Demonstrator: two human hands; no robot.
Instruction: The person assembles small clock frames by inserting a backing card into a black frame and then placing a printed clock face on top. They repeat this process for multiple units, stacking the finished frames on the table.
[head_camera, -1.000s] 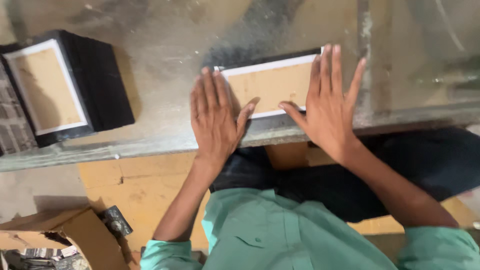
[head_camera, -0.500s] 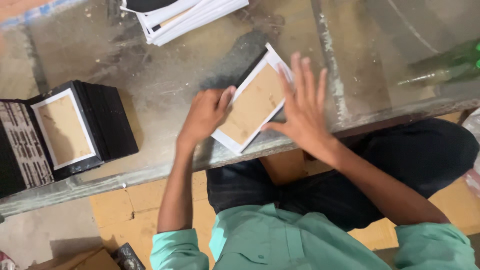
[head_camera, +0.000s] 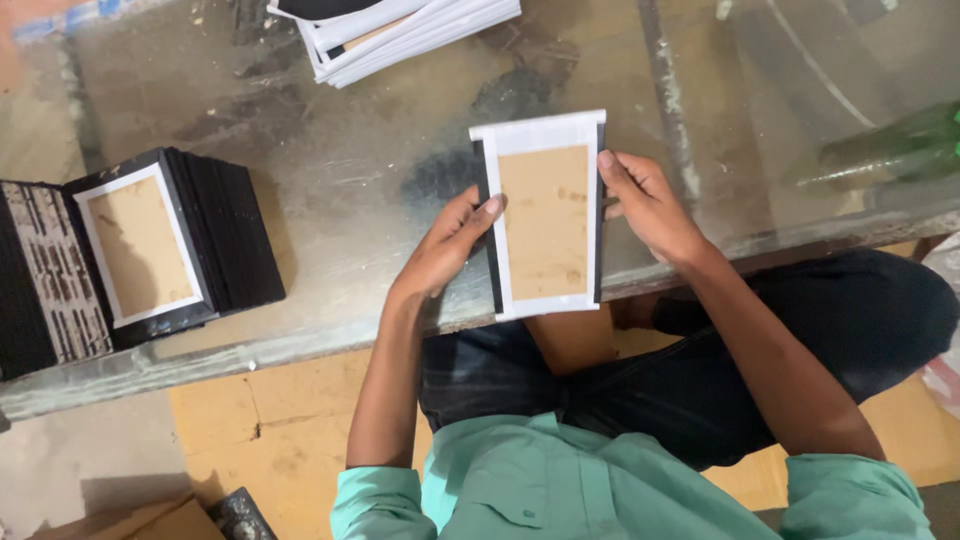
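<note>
Person sitting at a glass table (head_camera: 330, 190), holding a card (head_camera: 545, 215) upright between both hands, above the near edge. The card is showing a brown panel with white border and black edges. Left hand (head_camera: 445, 250) is gripping its left edge, fingers curled, thumb on the face. Right hand (head_camera: 650, 205) is pinching the right edge, fingers going behind. A black stack (head_camera: 175, 245) is sitting well to the left, a white-edged pile (head_camera: 390, 30) at the far side, a green bottle (head_camera: 890, 150) lying to the right.
</note>
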